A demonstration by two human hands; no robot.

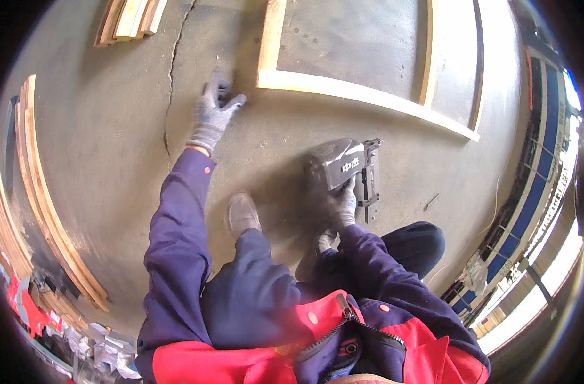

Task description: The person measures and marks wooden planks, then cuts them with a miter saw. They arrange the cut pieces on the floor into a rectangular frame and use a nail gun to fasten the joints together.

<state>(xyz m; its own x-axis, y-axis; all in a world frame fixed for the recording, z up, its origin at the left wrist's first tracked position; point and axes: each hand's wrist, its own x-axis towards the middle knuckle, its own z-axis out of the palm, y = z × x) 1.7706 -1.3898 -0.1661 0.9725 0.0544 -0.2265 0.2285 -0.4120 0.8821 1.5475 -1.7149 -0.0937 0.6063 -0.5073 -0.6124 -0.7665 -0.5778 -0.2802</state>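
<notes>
My left hand (pixel 216 107), in a grey glove, reaches forward over the concrete floor. Its thumb stands apart from the fingers, and nothing shows in it. Just right of it lies the near left corner of a wooden frame (pixel 349 89) made of pale lumber. My right hand (pixel 341 206), also gloved, is closed around the handle of a black nail gun (pixel 337 160). The gun is held low in front of my right foot, with its metal magazine (pixel 369 182) on the right side. The body of the tool partly hides my right fingers.
Timber strips lie in a stack (pixel 130 18) at the far left and as long boards (pixel 42 185) along the left side. A small metal strip (pixel 431 201) rests on the floor. A crack (pixel 170 83) crosses the concrete. Blue-and-white racking (pixel 529 185) stands at the right.
</notes>
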